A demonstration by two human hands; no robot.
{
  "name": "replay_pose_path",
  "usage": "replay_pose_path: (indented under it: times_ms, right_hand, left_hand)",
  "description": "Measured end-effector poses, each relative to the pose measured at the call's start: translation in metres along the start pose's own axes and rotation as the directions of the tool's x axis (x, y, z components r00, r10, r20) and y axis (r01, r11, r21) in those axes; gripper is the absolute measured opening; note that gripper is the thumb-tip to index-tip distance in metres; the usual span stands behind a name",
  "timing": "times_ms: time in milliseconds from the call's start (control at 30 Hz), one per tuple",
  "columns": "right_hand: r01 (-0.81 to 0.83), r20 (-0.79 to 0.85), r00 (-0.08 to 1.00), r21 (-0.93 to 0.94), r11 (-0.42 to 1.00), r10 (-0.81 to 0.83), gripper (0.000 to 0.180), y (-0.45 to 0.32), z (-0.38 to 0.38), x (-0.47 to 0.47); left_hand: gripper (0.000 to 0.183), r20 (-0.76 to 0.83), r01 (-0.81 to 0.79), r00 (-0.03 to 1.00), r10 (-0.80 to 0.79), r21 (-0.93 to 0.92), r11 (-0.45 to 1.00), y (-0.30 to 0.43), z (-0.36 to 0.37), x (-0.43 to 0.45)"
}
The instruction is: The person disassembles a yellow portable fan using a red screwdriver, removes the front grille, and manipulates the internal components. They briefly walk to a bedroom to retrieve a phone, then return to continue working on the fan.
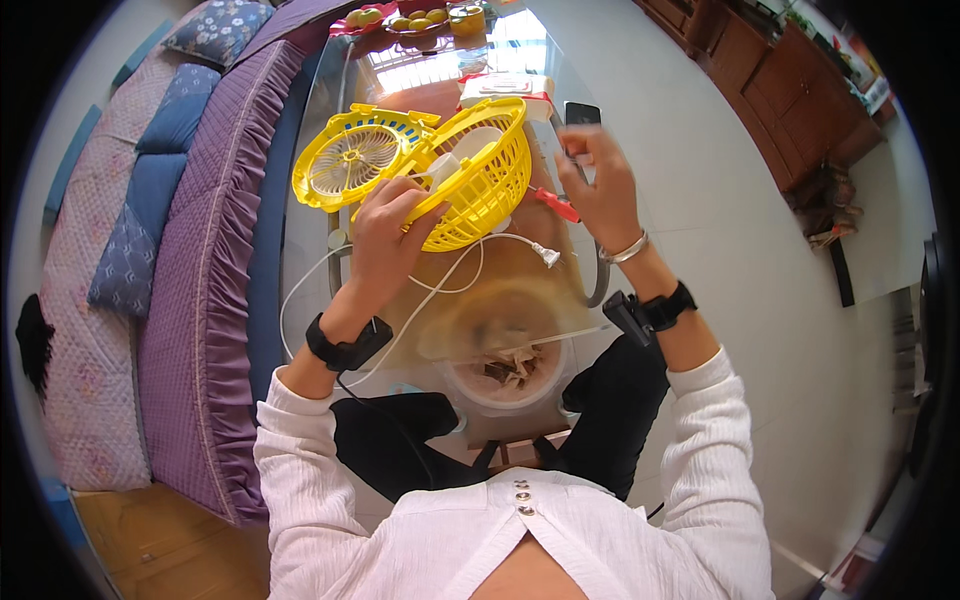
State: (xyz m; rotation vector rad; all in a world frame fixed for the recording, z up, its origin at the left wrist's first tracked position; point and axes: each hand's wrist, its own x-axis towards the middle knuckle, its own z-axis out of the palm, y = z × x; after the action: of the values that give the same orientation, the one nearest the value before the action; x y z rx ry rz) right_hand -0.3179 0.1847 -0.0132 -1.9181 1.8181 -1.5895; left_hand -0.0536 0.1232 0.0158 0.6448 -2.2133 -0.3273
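My left hand [391,229] grips the near rim of a yellow plastic fan housing [487,187], which is tilted on the glass table. Inside this slotted, basket-like shell sits a white motor part [444,169]. Against its left side leans a round yellow front grille [352,159] with white spokes. My right hand [600,184] is raised to the right of the shell, blurred, with its fingers curled; whether something small is between them cannot be told. Just left of that hand lies a red-handled screwdriver [557,205]. A white power cord with a plug [547,255] trails across the table.
Beyond the fan are a pack of wipes [506,88], a smartphone [583,114] and fruit dishes [417,21]. A waste bin [510,375] shows through the glass tabletop [390,300]. At left stands a sofa with a purple cover [202,247]; wooden cabinets [795,90] are at right.
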Motion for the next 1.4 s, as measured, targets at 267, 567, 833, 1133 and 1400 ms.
replay_pose_path:
  times_ms: [267, 567, 833, 1133, 1400]
  right_hand:
    - [0.020, 0.268, 0.943, -0.632, 0.774, 0.195, 0.031, 0.119, 0.057, -0.057]
    - [-0.289, 0.075, 0.938, 0.706, 0.646, 0.339, 0.026, 0.055, -0.041, 0.053]
    - [-0.049, 0.152, 0.988, 0.314, 0.948, 0.001, 0.027, 0.001, 0.072, 0.092]
    - [-0.018, 0.269, 0.963, 0.127, 0.992, -0.017, 0.024, 0.004, 0.098, 0.082]
    - [0.083, 0.250, 0.961, 0.139, 0.987, -0.116, 0.013, -0.003, 0.103, 0.095]
  left_hand:
    - [0.022, 0.224, -0.231, 0.951, 0.214, 0.053, 0.971, 0.010, -0.001, -0.025]
    - [0.017, 0.357, -0.459, 0.854, 0.378, 0.179, 0.870, 0.013, 0.023, -0.065]
    - [0.015, 0.307, -0.405, 0.887, 0.344, 0.164, 0.899, 0.014, 0.027, -0.080]
    - [0.014, 0.342, -0.397, 0.880, 0.329, 0.152, 0.905, 0.014, 0.028, -0.082]
    - [0.014, 0.352, -0.395, 0.878, 0.324, 0.152, 0.906, 0.014, 0.028, -0.083]
